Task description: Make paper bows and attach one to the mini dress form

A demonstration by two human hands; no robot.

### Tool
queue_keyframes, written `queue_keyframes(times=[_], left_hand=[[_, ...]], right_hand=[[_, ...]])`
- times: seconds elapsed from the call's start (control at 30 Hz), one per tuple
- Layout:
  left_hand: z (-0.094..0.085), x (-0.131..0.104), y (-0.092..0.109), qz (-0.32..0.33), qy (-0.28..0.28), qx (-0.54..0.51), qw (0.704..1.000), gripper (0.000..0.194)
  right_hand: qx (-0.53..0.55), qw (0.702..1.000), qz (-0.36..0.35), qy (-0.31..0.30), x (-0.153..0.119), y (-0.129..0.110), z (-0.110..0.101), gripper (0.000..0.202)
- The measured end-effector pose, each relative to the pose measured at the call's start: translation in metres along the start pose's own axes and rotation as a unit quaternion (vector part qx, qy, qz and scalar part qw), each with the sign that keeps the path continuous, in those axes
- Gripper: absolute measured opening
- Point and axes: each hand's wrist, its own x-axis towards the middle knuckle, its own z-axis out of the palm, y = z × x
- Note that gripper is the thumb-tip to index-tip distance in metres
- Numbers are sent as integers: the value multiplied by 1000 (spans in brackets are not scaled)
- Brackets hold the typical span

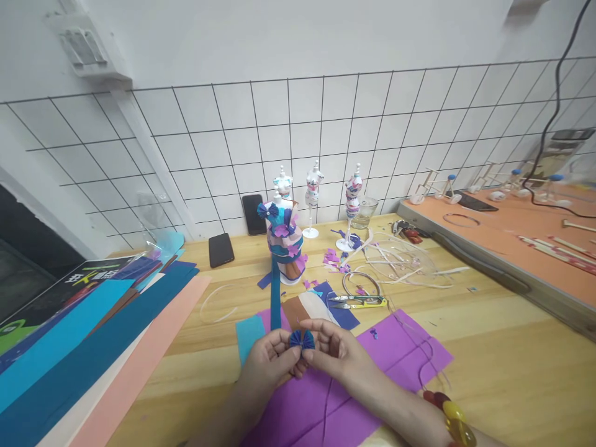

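Note:
A small dark blue pleated bow (302, 340) is pinched between my two hands, low in the middle of the head view. My left hand (272, 360) grips its left side with thumb and fingers. On the other side, my right hand (331, 351) holds the bow's right part the same way. Beneath them lies a sheet of purple paper (391, 360). Straight ahead stands a small dress-form figure (285, 239) dressed in coloured paper, with a similar blue bow at its shoulder. Yellow-handled thread snips (358, 302) rest just beyond my right hand.
Coloured paper strips (107, 335) fan out at the left. Two phones (220, 249) are near the wall. Behind are more white dress forms (313, 192), a glass (365, 212), tangled clear cord (400, 257) and purple scraps (333, 259). An orange-topped board (526, 230) borders the right side.

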Motion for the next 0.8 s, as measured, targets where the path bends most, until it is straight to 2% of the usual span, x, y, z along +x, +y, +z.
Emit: queue_keyframes(times=[0.17,0.4,0.53,0.63,0.73,0.8], left_hand=[[1,-1,0,10,9,12,1000,22],[-4,2,-4,23,-3,19,1000,19],[-5,3,-3,20,-3,-2,1000,19],[-3,2,-1,16,5,-18,1000,20],[0,1,-2,11,-2,12,1000,28],[1,0,-4,35,10,39,999,32]], right_hand=[[-2,1000,-16,-4,0,6,0,38],[-11,999,-23,-24,-2,1,2,28],[-5,1000,-22,-4,-2,-1,1,35],[20,999,-22,-14,0,-1,1,38],[20,999,-29,4,3,1,1,39],[16,999,-35,29,4,4,1,39]])
